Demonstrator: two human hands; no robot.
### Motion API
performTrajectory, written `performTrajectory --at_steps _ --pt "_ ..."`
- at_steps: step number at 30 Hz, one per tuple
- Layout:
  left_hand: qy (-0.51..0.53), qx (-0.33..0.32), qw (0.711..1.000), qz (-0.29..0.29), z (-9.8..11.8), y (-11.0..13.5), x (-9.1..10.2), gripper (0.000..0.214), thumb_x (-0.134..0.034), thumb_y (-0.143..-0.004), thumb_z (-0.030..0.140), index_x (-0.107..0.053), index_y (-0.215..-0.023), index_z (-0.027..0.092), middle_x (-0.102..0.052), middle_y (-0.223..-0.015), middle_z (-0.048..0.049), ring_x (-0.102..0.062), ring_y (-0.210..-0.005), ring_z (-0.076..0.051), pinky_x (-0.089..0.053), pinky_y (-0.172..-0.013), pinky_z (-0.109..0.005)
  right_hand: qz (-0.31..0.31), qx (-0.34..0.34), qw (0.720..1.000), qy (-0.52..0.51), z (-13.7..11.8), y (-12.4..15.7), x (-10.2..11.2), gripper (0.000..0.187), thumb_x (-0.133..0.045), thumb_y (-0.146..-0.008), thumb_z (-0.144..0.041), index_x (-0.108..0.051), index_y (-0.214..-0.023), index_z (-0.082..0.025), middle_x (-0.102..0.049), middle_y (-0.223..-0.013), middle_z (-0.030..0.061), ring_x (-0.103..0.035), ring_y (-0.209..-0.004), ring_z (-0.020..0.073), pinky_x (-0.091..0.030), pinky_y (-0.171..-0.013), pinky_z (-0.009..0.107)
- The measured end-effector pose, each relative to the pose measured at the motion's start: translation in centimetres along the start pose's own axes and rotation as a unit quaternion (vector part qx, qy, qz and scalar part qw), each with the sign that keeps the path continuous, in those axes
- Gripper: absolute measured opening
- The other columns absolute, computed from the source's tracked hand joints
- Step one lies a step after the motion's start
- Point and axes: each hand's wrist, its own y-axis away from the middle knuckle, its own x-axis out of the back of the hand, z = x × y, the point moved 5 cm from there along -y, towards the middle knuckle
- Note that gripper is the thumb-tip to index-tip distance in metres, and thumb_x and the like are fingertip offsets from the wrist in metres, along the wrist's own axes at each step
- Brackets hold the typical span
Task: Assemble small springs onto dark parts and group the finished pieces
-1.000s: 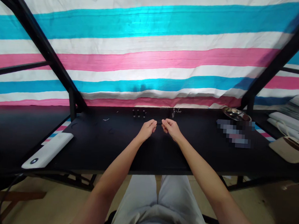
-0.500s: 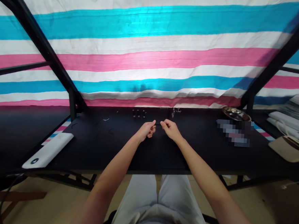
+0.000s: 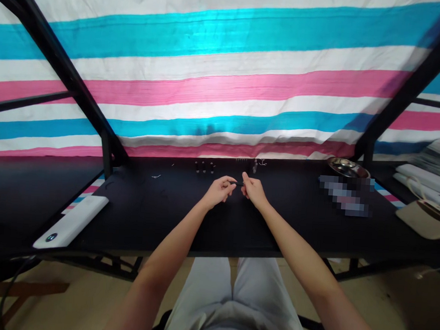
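Observation:
Both of my hands meet over the middle of the black table [image 3: 156,216]. My left hand [image 3: 218,190] is closed in a pinch on one end of a small thin black piece [image 3: 238,184]. My right hand [image 3: 252,189] pinches the other end, fingers curled. The piece is too small and dark to name. A short way behind the hands, a row of small black parts [image 3: 204,167] stands near the table's back edge, with more tiny parts [image 3: 255,164] to its right.
A white power bank [image 3: 73,220] lies on the table's left end. A metal bowl [image 3: 347,168] sits at the back right, white devices [image 3: 426,182] and a tan pad [image 3: 425,219] further right. Black frame posts [image 3: 105,162] rise at both sides before a striped cloth.
My hands have drawn closer together, and the right hand's fingers have turned upward at the small black piece between them.

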Motion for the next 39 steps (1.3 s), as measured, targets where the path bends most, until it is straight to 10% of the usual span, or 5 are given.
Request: performTrajectory --at_steps 13,28,39 --pt "-0.202 -0.118 0.972 0.019 0.4 0.4 0.4 0.027 -0.049 -0.083 0.04 -0.056 -0.094 0.017 -0.053 -0.061 0.0029 -0.049 -0.052 -0.008 -0.04 -0.054 -0.02 0.083 0.082 0.991 0.06 -1.5 0.7 0.6 0.056 -0.039 -0.083 -0.058 -0.037 -0.042 -0.019 -0.039 -0.04 -0.0011 -0.037 -0.041 0.0099 -0.029 -0.044 0.024" --pt "0.018 -0.042 0.998 -0.048 0.4 0.3 -0.5 0.033 -0.048 -0.082 0.043 -0.046 -0.066 0.014 -0.049 -0.057 0.004 -0.04 -0.033 -0.002 -0.028 -0.038 -0.017 0.109 0.247 0.949 0.165 -3.7 1.7 1.2 0.051 -0.033 -0.089 -0.043 -0.024 -0.046 -0.019 -0.027 -0.043 -0.004 -0.026 -0.041 0.0062 -0.023 -0.046 0.025" --pt "0.094 -0.042 0.993 0.054 0.4 0.3 -0.1 0.03 -0.053 -0.078 0.042 -0.045 -0.066 0.015 -0.052 -0.055 0.0047 -0.041 -0.033 -0.003 -0.029 -0.035 -0.017 0.085 0.197 0.962 0.167 -2.7 1.1 1.2 0.045 -0.036 -0.088 -0.048 -0.037 -0.053 -0.019 -0.035 -0.05 -0.0044 -0.033 -0.048 0.0079 -0.029 -0.051 0.022"
